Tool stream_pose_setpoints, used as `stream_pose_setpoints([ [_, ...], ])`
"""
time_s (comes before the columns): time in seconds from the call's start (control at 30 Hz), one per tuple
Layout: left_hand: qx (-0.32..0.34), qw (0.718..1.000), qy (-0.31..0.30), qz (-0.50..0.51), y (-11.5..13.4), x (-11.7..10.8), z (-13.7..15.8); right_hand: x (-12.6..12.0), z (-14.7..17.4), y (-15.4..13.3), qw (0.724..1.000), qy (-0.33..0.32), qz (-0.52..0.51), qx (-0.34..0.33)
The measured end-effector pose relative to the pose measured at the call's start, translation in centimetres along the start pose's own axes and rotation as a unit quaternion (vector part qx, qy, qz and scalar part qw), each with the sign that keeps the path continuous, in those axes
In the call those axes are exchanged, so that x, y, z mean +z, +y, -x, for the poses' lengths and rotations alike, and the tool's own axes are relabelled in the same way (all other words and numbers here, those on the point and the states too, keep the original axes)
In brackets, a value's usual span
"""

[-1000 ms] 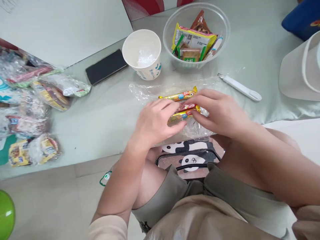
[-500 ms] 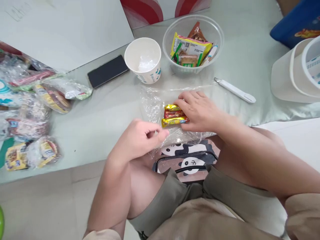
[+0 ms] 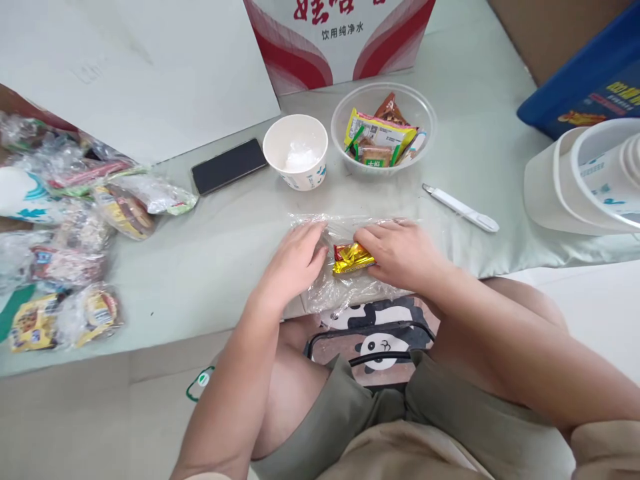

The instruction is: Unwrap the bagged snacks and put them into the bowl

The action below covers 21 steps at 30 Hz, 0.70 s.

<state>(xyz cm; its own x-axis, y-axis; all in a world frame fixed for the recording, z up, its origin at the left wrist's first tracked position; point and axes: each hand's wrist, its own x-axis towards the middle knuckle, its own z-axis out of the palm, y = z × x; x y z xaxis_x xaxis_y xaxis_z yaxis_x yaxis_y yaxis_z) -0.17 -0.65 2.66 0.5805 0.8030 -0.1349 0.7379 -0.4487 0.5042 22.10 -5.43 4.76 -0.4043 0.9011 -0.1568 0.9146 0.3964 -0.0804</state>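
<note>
Small snack bars in shiny yellow and red wrappers lie on a sheet of clear plastic film near the table's front edge. My right hand is closed over their right end, so part of them is hidden. On the film's left side rests my left hand, fingers stretched out and thumb apart, a short gap from the bars. A paper cup with crumpled clear plastic inside stands behind the film. Beside it, a clear plastic bowl holds several packaged snacks.
A black phone lies left of the cup. To the right are a white box cutter, white buckets and a blue package. Wrapped snacks are piled at the left. White boxes stand behind.
My left hand has moved up and opened onto the film's left side. The bars have been turned and bunched under my right hand. The view has tilted upward.
</note>
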Motion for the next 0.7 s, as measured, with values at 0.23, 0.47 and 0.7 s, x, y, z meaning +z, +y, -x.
stream_pose_setpoints([
  [0.23,-0.041,0.995,-0.078,-0.042,-0.1,-0.7,-0.3,0.1,1.5,0.3,0.999,-0.009,-0.053,0.001],
  [0.47,-0.068,0.988,-0.122,-0.065,0.0,-1.7,-0.6,-0.9,2.1,0.6,0.985,-0.067,-0.147,0.063],
  [0.7,-0.062,0.988,-0.122,-0.071,-0.1,-1.7,-0.3,-0.6,2.4,0.1,0.990,-0.072,-0.078,0.088],
])
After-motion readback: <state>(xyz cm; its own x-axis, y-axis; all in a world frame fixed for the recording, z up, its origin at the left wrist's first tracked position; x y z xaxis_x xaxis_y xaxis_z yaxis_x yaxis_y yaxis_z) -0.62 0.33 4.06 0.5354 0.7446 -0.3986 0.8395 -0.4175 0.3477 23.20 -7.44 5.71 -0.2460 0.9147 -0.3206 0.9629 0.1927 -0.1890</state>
